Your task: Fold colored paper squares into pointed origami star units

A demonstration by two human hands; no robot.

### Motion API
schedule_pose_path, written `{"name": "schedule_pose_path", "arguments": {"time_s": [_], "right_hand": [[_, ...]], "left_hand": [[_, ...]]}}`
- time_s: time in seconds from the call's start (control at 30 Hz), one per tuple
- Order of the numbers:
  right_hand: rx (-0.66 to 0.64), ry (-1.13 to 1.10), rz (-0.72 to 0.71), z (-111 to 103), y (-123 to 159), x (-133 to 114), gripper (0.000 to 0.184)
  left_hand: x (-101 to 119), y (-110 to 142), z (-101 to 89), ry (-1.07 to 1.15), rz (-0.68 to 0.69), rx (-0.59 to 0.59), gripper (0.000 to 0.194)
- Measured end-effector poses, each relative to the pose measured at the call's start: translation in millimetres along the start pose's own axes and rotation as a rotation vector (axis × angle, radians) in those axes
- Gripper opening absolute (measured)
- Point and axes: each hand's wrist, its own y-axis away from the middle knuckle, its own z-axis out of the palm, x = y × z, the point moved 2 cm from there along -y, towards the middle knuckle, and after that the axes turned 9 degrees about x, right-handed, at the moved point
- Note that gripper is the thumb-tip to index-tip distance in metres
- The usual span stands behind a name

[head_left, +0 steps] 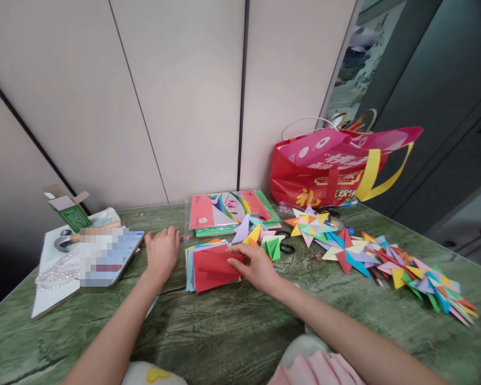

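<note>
Near the middle of the table lies a stack of coloured paper squares [190, 270], with a red paper sheet [212, 270] on top. My right hand [258, 266] pinches the red sheet at its right edge between thumb and fingers. To the left of the stack, my left hand [163, 249] rests on the table, fingers loosely bent and slightly apart, tips partly hidden; no held thing shows. It is close to the right edge of a tablet-like device [130, 251]. Folded paper pieces [244, 230] in purple, yellow and green lie just behind my right hand.
Paper packs [232, 208] lie against the wall. Black-handled scissors [287, 248] are beside the folded pieces. Several paper stars [347, 248] spread rightward, before a red bag [316, 171]. At left, a green box [74, 216] and beads [58, 272] sit by a white board [42, 299].
</note>
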Motion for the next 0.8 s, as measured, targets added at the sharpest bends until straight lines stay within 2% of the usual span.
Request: {"name": "schedule_pose_path", "arguments": {"time_s": [0.07, 0.1, 0.17, 0.23, 0.37, 0.43, 0.53, 0.6, 0.7, 0.8], "right_hand": [[0.013, -0.011, -0.009, -1.0, -0.6, -0.6, 0.018], [0.019, -0.019, -0.014, -1.3, -1.0, -0.8, 0.018], [0.025, -0.034, -0.018, -1.6, -1.6, -0.7, 0.017], [0.026, -0.046, -0.003, -1.7, -2.1, -0.3, 0.017], [0.027, -0.08, 0.053, -2.3, -2.8, -0.2, 0.016], [0.035, -0.094, 0.092, -3.0, -3.1, -0.2, 0.017], [0.06, -0.115, 0.145, -4.1, -3.2, -0.4, 0.018], [0.071, -0.129, 0.15, -4.8, -3.4, -1.0, 0.018], [0.08, -0.132, 0.135, -5.9, -3.9, -2.2, 0.017], [0.09, -0.132, 0.131, -7.5, -4.5, -3.1, 0.017]], "left_hand": [[14.1, 2.7, -7.1, 0.377, -0.072, 0.067, 0.031], [21.2, 4.8, -9.5, 0.566, -0.131, 0.038, 0.032], [35.3, 10.3, -13.7, 0.923, -0.239, -0.091, 0.038], [46.5, 16.6, -19.4, 1.134, -0.328, -0.204, 0.043], [58.3, 26.8, -30.2, 1.285, -0.423, -0.416, 0.049], [59.0, 28.2, -33.6, 1.32, -0.465, -0.429, 0.049], [56.4, 27.8, -33.9, 1.409, -0.6, -0.409, 0.05], [55.4, 28.3, -32.0, 1.464, -0.666, -0.46, 0.05], [56.6, 31.2, -29.5, 1.477, -0.639, -0.572, 0.048], [57.7, 34.1, -28.7, 1.464, -0.611, -0.569, 0.045]]}}
